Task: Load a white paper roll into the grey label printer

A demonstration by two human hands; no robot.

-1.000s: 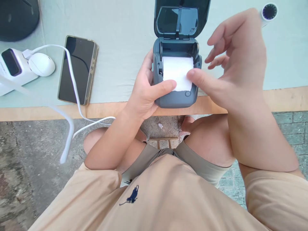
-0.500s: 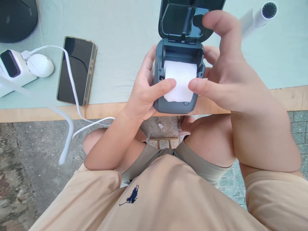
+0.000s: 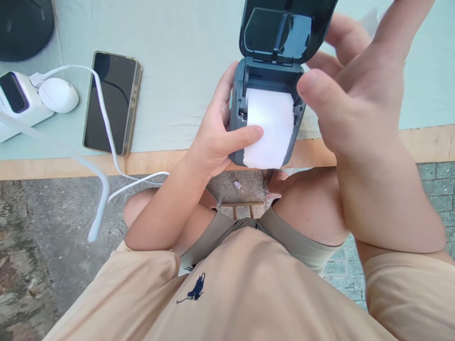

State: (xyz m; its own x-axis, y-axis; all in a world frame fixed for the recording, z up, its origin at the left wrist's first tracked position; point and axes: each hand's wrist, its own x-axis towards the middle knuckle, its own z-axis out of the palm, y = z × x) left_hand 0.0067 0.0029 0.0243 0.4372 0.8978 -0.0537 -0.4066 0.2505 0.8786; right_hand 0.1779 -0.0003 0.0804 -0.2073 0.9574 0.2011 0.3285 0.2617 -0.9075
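Observation:
A small dark blue-grey label printer [image 3: 236,135] is in my left hand [image 3: 216,130], its hinged lid [image 3: 277,33] standing up. The fingers wrap round its left side, and the thumb presses on the white paper [image 3: 272,128]. That paper runs out of the compartment over the printer's front edge, its lower end ragged. My right hand [image 3: 362,85] is beside the printer's right side, fingers apart, with nothing seen in it. Its thumb tip is close to the compartment's right rim; I cannot tell whether it touches.
On the cloth-covered table [image 3: 170,71] a phone [image 3: 110,102] lies to the left. Beyond it are a white device with a small screen [image 3: 17,94], a white rounded case [image 3: 59,94], a white cable [image 3: 101,102] and a dark round object [image 3: 24,28]. The wooden table edge [image 3: 156,163] runs in front of me.
More paper now hangs over the printer's front edge. My right hand has come off the paper and moved right and up, fingers spreading. The printer has shifted slightly right in my left hand.

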